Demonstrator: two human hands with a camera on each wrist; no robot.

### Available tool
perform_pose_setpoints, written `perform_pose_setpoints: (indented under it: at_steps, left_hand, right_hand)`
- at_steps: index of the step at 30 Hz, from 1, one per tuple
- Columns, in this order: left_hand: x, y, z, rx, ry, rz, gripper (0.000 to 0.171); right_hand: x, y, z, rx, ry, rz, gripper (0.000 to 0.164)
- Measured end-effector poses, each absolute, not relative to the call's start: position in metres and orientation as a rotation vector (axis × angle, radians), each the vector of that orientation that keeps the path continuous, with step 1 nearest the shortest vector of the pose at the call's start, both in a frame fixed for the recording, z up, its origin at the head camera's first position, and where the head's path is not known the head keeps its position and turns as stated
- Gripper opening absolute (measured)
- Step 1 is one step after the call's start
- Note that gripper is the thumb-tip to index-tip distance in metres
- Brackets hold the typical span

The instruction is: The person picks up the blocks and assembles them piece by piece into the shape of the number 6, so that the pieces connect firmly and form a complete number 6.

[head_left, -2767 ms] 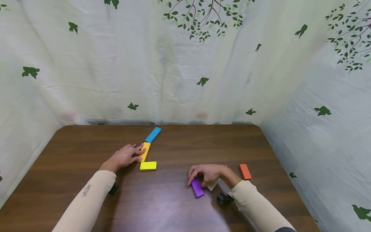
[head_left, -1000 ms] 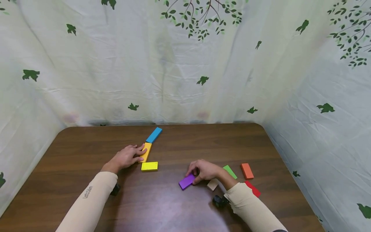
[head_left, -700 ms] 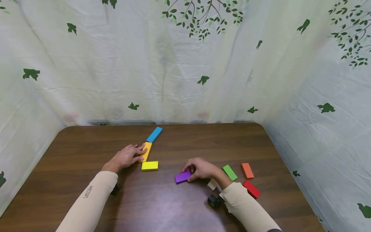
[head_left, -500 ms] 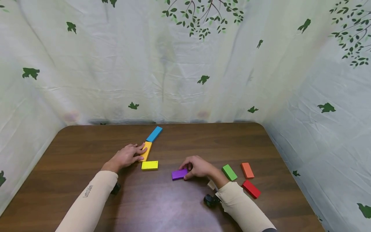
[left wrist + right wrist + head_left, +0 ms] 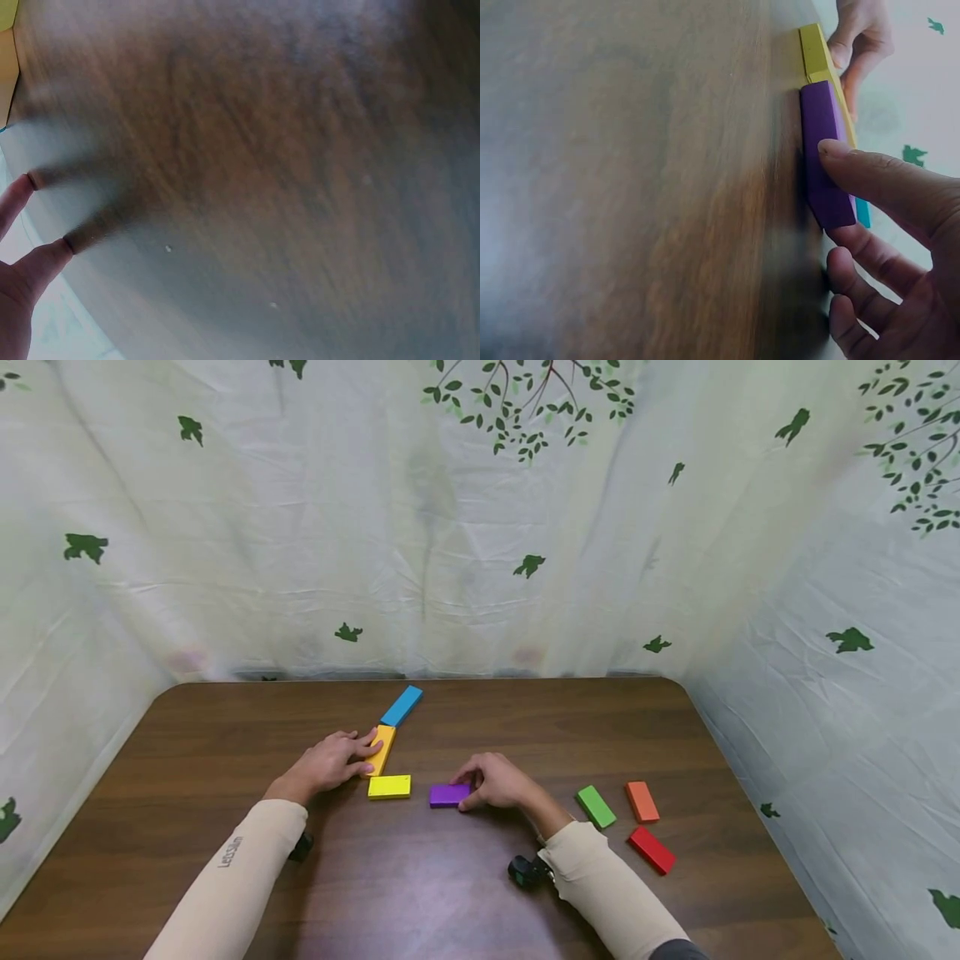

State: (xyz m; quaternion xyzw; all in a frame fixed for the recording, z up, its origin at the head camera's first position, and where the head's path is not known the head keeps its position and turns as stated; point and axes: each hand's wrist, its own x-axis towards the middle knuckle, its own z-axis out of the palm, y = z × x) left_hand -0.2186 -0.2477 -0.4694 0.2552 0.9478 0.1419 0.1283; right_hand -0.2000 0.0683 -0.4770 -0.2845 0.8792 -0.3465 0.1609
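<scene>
Your right hand (image 5: 497, 782) pinches the purple block (image 5: 447, 796), which is just right of the yellow block (image 5: 389, 787), with a little gap between. Your left hand (image 5: 330, 761) has its fingers stretched out, touching the amber block (image 5: 381, 760) just behind the yellow block.

The biggest trouble could be a bump: push the purple block too fast and it may knock the yellow block crooked. Next, if your left hand twitches, the amber block could shove the blue block (image 5: 402, 706), farther behind the yellow block. The smallest slip is a loose pinch, which could let the purple block twist.

Around you, the brown table (image 5: 420, 893) is biggest. Your right sleeve (image 5: 600, 885), right of the yellow block and nearer you, may brush the green block (image 5: 596, 807) or the red block (image 5: 651, 850). Those and the orange block (image 5: 642, 802) are well right of the yellow block.
</scene>
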Motion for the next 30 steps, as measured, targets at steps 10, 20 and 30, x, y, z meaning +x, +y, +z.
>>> perform_pose_setpoints:
  at_steps: [10,20,30]
  left_hand:
    - [-0.218,-0.246,-0.469,0.717,2.742,0.408,0.055]
    - [-0.220,-0.245,-0.469,0.698,2.741,0.396,0.054]
    - [-0.219,-0.246,-0.470,0.691,2.751,0.422,0.055]
  right_hand:
    - [-0.206,0.057,-0.482,-0.782,2.548,-1.002,0.034]
    - [-0.209,0.049,-0.483,-0.756,2.565,-1.025,0.036]
    - [-0.210,0.043,-0.484,-0.747,2.560,-1.044,0.035]
